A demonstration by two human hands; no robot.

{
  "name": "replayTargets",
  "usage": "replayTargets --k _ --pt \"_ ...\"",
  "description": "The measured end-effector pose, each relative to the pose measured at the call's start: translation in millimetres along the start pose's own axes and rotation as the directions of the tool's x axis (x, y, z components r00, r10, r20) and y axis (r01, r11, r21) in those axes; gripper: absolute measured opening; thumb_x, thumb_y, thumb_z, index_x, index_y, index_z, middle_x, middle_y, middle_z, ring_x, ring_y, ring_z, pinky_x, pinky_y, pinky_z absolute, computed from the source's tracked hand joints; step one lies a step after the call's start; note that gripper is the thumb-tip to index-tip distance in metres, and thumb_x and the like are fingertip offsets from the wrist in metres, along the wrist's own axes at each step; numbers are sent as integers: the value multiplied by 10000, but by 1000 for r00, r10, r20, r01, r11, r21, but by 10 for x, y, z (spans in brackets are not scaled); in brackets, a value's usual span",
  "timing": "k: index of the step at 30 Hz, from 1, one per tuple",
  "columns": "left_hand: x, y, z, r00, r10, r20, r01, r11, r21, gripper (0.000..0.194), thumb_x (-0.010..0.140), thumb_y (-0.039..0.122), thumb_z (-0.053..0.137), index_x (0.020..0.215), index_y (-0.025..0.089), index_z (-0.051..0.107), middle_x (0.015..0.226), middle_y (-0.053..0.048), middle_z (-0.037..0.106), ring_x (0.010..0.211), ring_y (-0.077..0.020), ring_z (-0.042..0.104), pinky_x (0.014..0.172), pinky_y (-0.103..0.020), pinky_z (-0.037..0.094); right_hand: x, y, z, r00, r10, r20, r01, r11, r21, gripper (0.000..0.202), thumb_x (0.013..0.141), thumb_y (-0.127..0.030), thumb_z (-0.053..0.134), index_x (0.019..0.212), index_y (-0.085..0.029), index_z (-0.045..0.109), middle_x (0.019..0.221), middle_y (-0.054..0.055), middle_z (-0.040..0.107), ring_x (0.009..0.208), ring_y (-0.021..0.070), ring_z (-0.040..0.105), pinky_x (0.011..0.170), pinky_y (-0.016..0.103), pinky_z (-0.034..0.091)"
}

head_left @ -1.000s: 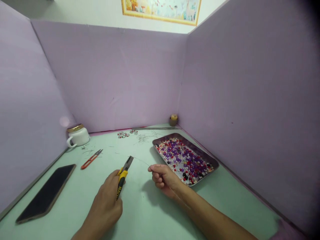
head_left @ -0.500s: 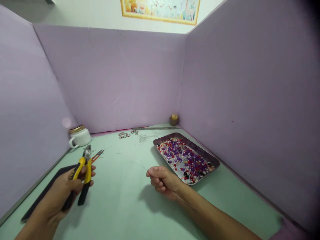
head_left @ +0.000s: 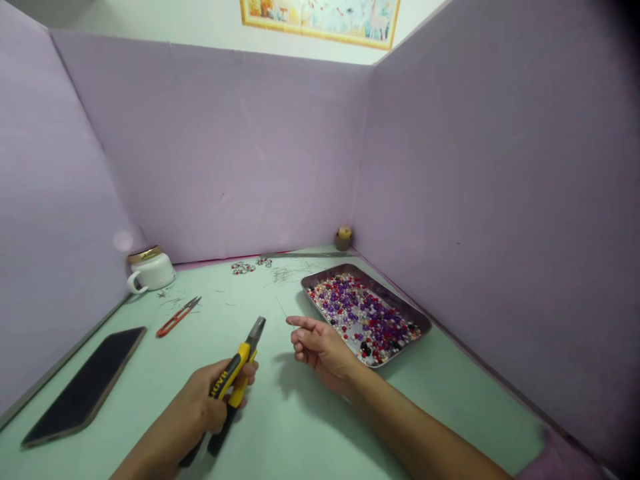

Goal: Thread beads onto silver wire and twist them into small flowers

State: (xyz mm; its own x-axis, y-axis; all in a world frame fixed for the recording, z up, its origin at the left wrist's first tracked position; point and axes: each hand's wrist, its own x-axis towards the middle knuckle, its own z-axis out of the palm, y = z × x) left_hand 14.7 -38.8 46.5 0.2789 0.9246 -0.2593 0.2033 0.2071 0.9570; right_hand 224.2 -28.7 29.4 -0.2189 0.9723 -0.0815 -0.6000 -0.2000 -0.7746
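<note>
My left hand (head_left: 213, 397) is wrapped round a pair of pliers (head_left: 233, 377) with yellow and black handles, its metal jaws pointing up and to the right. To the right, my right hand (head_left: 317, 347) pinches a thin wire (head_left: 282, 307) between thumb and fingers; the wire sticks out up and to the left. A gap lies between the plier jaws and the right fingertips. Just behind the right hand stands a metal tray (head_left: 425, 328) filled with purple, red, white and black beads (head_left: 367, 310).
At the left lie a black phone-like slab (head_left: 85, 387) and orange thread snips (head_left: 179, 317). A white mug (head_left: 153, 270) with a gold lid stands behind them. Several beaded pieces (head_left: 243, 268) and loose wires (head_left: 283, 273) lie at the back. Purple panels (head_left: 215, 147) enclose the table.
My left hand has carried the pliers rightward, away from the slab and snips, toward my right hand. The plier handles look closer together. My right hand has risen slightly, its index finger straighter.
</note>
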Motion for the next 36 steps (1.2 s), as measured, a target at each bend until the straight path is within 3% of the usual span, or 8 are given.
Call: replayTargets --k 5,11,21,27,31,36 --pt "46 -179 115 992 46 115 -63 986 151 298 476 127 521 766 152 585 647 -5 557 596 -158 489 540 -258 401 5 -34 20 998 -59 0 59 985 -160 398 621 -226 647 975 -113 503 599 -13 562 446 48 452 437 181 359" --pt "78 -255 203 986 81 143 -106 979 172 266 509 176 520 772 166 561 610 -2 510 570 -148 432 518 -261 363 -4 -27 36 995 -79 58 91 963 -253 404 607 -220 622 977 -123 493 587 -17 571 424 55 447 418 197 356" --pt "-152 91 255 977 80 200 -148 925 351 304 440 53 356 690 187 463 599 40 412 553 -112 359 486 -217 271 -11 -17 91 988 -151 34 150 888 -435 360 630 -162 520 983 -113 466 552 -39 553 399 55 429 393 196 364" --pt "-166 77 311 979 194 69 -196 775 601 276 489 22 329 680 204 413 638 28 453 620 -145 425 574 -235 319 8 -1 72 983 -174 51 178 871 -458 313 629 -167 526 935 -133 466 523 -53 541 376 50 411 370 184 352" --pt "-141 54 290 983 167 80 -182 792 582 281 494 21 323 686 207 406 635 34 448 599 -139 419 545 -226 310 0 -1 68 993 -121 12 115 900 -419 320 619 -219 566 918 -129 491 538 -44 545 398 56 439 366 185 378" --pt "-123 91 263 979 150 141 -200 853 483 283 486 39 326 697 203 418 610 49 393 570 -122 375 522 -219 293 -17 -4 61 999 -29 -39 8 887 -462 221 629 -333 585 677 -119 561 506 -28 530 344 33 393 301 157 310"
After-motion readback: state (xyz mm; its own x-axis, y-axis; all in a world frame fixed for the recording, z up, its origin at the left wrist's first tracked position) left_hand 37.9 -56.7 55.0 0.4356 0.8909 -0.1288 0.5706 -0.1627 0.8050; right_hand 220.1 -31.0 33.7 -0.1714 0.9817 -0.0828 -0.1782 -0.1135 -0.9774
